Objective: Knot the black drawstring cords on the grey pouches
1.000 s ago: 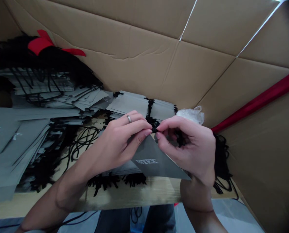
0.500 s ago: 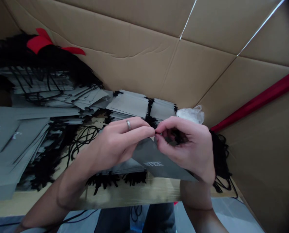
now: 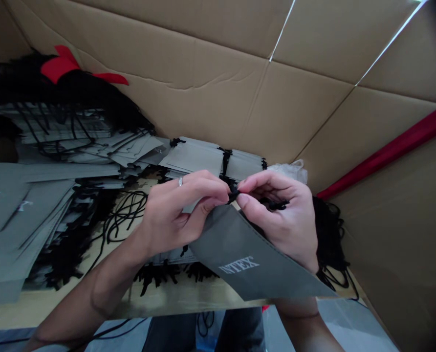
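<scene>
A grey card (image 3: pixel 240 252) printed with white "INTEX" lettering is held up over the table edge, tilted toward me. My left hand (image 3: pixel 177 210), with a ring on one finger, pinches its top corner together with a black cord (image 3: pixel 233 195). Opposite it, my right hand (image 3: pixel 276 215) pinches the same cord end, and more black cord loops through its fingers. The fingertips of both hands meet at the card's corner.
Stacks of grey cards with black cords (image 3: pixel 199 159) lie behind my hands, with more piles (image 3: pixel 27 215) on the left. Loose black cords (image 3: pixel 126 210) cover the wooden table (image 3: pixel 188 296). Cardboard walls (image 3: pixel 210 83) enclose the space. A red bar (image 3: pixel 386 151) runs at right; a white plastic bag (image 3: pixel 291 168) lies behind.
The grey card has swung down and toward me, so more of its printed face shows. Both hands stayed pinched at its top corner, shifted slightly up.
</scene>
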The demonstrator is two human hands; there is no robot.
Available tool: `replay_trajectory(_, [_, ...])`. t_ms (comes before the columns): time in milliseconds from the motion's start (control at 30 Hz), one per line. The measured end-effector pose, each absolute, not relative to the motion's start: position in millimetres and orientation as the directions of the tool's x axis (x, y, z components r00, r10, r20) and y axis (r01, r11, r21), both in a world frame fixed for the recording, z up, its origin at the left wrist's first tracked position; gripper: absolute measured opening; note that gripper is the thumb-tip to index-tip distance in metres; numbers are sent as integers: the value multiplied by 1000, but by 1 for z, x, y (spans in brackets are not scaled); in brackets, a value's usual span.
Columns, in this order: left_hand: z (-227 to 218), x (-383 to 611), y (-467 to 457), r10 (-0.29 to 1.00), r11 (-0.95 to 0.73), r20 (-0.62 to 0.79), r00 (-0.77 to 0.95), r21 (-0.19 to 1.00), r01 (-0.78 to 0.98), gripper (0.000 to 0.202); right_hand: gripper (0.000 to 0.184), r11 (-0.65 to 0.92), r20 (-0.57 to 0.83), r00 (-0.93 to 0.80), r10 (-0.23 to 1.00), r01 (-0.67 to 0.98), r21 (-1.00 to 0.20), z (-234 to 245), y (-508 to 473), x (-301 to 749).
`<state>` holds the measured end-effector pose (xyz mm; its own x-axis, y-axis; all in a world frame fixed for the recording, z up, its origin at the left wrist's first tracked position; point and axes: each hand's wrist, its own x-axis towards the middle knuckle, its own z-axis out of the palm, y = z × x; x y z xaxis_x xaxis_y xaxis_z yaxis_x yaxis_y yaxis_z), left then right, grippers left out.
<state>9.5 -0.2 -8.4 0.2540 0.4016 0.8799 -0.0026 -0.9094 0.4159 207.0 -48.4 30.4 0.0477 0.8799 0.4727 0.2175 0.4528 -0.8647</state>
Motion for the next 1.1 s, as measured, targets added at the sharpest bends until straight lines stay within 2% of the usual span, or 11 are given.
replay_trajectory(133, [2,12,-2,680,-612,615,400,776,-153,13,14,577,631,91,770,321,-751,24,-48,206])
replay_trajectory(233, [8,10,-2,717,-467,452,531,877,-116,7,21,700,763,-9,646,404,-588,20,-44,214])
replay_trajectory(333, [10,4,-2,747,-566,479,460,822,64,11,31,787,804,-137,579,350,-508,19,-37,228])
replay_trajectory(433, [11,-1,-4,682,-686,550,482,710,161,12,57,823,772,-293,564,278,-496,17,-27,240])
replay_trajectory(467, [12,-2,-5,654,-712,560,509,682,165,13,56,832,755,-350,554,265,-487,17,-24,241])
replay_trajectory(533, [14,-3,-7,623,-741,564,542,647,179,14,39,846,728,-432,533,248,-472,16,-20,242])
replay_trajectory(633, [15,-5,-9,611,-758,558,562,617,211,16,24,822,684,-460,565,249,-512,14,-20,240])
replay_trajectory(767, [15,-5,-9,555,-809,605,571,552,201,17,26,775,640,-445,626,270,-571,13,-24,241])
replay_trajectory(867, [14,-6,-9,508,-841,644,572,513,170,21,27,750,641,-411,649,198,-632,11,-25,242])
replay_trajectory(1000, [15,-11,-9,463,-856,677,572,510,89,21,25,695,638,-348,687,59,-717,8,-25,237])
replay_trajectory(1100, [18,-15,-10,491,-832,641,590,547,98,18,25,660,612,-331,719,47,-750,10,-27,233])
